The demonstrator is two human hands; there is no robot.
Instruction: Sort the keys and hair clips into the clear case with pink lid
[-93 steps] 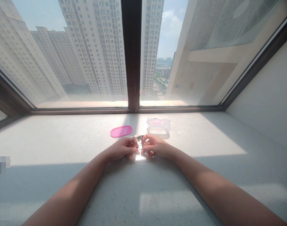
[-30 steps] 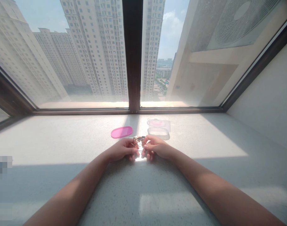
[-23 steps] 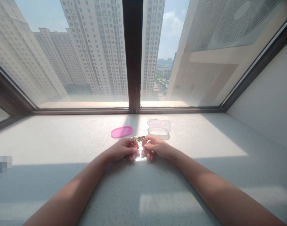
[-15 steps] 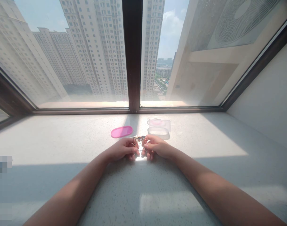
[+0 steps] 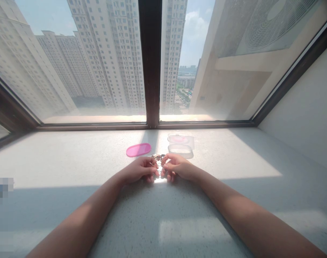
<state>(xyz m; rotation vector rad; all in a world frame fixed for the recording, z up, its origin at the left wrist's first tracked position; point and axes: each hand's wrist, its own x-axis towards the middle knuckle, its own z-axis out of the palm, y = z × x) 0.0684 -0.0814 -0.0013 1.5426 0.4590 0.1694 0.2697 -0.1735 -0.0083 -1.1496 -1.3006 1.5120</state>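
Note:
My left hand (image 5: 138,169) and my right hand (image 5: 177,167) meet at the middle of a pale stone window sill (image 5: 72,161). Both have their fingers curled, pinching a small tangle of thin metal rings or wire loops (image 5: 158,159) between them. The piece is too small to make out in detail. Both hands rest low, close to the sill surface. Just beyond the right hand stands a small clear plastic box (image 5: 181,146) without its lid. A pink oval lid (image 5: 138,149) lies flat on the sill beyond the left hand.
A dark window frame (image 5: 149,64) with a centre post runs along the far edge of the sill. A white wall (image 5: 305,107) closes off the right side. Sun lights the far half of the sill; the near half is in shadow.
Almost nothing differs. Both hands stay in place on the metal piece, with only slight finger movement and a small shift of the camera.

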